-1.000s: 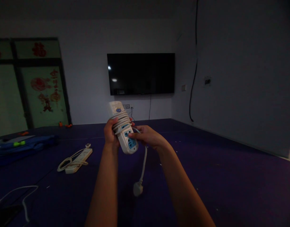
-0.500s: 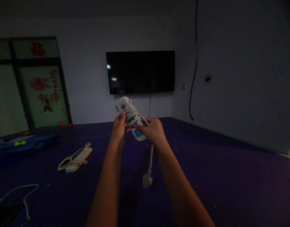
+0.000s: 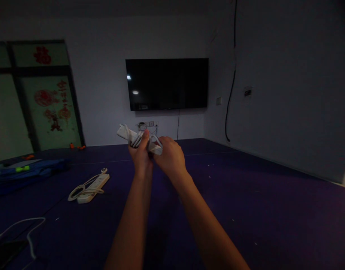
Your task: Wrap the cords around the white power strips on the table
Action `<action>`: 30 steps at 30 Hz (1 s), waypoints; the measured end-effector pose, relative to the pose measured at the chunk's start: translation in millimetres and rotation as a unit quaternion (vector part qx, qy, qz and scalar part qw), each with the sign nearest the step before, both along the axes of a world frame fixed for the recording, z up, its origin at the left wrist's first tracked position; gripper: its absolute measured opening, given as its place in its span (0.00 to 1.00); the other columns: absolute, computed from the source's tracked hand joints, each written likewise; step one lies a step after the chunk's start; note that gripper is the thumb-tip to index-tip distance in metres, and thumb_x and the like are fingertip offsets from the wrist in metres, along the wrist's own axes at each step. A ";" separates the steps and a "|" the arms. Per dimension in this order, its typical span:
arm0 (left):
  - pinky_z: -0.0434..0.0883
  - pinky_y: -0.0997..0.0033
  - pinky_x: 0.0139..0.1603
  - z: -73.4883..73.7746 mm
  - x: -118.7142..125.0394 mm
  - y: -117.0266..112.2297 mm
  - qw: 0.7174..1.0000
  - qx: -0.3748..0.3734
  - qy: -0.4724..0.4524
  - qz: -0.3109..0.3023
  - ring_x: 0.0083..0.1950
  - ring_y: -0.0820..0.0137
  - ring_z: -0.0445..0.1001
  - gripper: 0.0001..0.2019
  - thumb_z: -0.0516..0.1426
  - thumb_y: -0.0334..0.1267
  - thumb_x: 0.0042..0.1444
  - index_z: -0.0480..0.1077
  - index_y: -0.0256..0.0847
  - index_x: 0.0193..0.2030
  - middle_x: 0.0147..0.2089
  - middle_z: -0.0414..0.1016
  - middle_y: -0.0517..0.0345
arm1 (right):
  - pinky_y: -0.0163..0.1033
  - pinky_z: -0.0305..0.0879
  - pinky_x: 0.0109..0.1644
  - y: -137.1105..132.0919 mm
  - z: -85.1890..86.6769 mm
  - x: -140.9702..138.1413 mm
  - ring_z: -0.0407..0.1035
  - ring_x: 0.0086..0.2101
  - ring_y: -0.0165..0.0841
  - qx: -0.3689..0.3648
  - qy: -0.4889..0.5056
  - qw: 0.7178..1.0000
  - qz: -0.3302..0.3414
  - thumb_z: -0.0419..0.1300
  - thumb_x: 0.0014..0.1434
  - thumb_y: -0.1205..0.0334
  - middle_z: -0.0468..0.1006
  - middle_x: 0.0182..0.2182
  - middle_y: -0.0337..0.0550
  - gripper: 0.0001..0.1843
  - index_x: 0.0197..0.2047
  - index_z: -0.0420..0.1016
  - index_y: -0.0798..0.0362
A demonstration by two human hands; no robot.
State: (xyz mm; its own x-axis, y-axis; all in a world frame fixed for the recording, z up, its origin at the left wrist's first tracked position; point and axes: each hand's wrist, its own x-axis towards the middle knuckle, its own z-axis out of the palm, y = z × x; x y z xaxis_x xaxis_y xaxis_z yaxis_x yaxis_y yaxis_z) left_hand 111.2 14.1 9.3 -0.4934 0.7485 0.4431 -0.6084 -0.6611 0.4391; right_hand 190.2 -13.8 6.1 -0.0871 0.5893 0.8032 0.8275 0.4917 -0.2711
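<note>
Strip (image 3: 123, 132) has tipped flatter below the TV (image 3: 168, 84); left hand (image 3: 140, 152) wraps it, thumb against the cord (image 3: 136, 140). Right hand (image 3: 171, 154) curls at the strip's other end, fingers hidden; I can't tell their grip. If that thumb lifts, coils could loosen.

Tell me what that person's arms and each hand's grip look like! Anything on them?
The smooth, tapering left forearm and matching right forearm are bare, without visible sleeves or cables. The human, ungloved left grip and matching right grip have rounded knuckles. I see no watch or bracelet; it's too dim to rule out small markings.
</note>
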 end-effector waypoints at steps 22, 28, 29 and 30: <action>0.74 0.66 0.33 1.4 -56.3 -11.3 0.989 0.071 0.011 -0.131 0.32 0.64 0.77 0.15 0.57 0.43 0.42 0.68 0.39 0.37 0.30 0.76 0.54 | 0.30 0.59 0.26 36.9 -10.3 22.4 0.63 0.20 0.24 -0.162 0.176 0.953 0.184 0.45 0.56 0.73 0.79 0.32 0.44 0.23 0.53 0.69 0.59; 0.73 0.68 0.31 2.3 -51.7 -18.2 0.984 0.063 0.057 -0.158 0.32 0.64 0.76 0.17 0.57 0.45 0.42 0.71 0.36 0.38 0.34 0.77 0.50 | 0.28 0.55 0.21 32.3 -5.2 20.9 0.57 0.16 0.21 -0.165 0.218 0.927 0.256 0.47 0.59 0.66 0.76 0.26 0.40 0.17 0.44 0.75 0.58; 0.73 0.68 0.31 2.0 -51.1 -18.7 0.981 0.067 0.069 -0.166 0.32 0.64 0.76 0.18 0.57 0.45 0.42 0.71 0.37 0.39 0.35 0.77 0.50 | 0.28 0.55 0.21 29.6 -4.1 20.9 0.56 0.16 0.21 -0.166 0.219 0.924 0.265 0.48 0.60 0.61 0.74 0.23 0.39 0.17 0.40 0.76 0.58; 0.74 0.68 0.31 1.7 -50.5 -19.0 0.979 0.071 0.080 -0.174 0.32 0.64 0.76 0.19 0.57 0.46 0.42 0.71 0.37 0.40 0.36 0.77 0.49 | 0.29 0.54 0.20 26.4 -2.9 20.9 0.55 0.15 0.22 -0.169 0.219 0.921 0.273 0.48 0.61 0.56 0.71 0.19 0.37 0.19 0.36 0.76 0.59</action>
State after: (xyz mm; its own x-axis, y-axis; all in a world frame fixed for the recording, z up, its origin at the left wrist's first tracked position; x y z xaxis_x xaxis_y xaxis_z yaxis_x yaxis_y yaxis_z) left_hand 60.7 -4.9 11.0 -0.1347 0.7846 0.6052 -0.7386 -0.4866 0.4666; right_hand 211.1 12.6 3.2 -0.1572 0.7766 0.6101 0.2566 0.6287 -0.7341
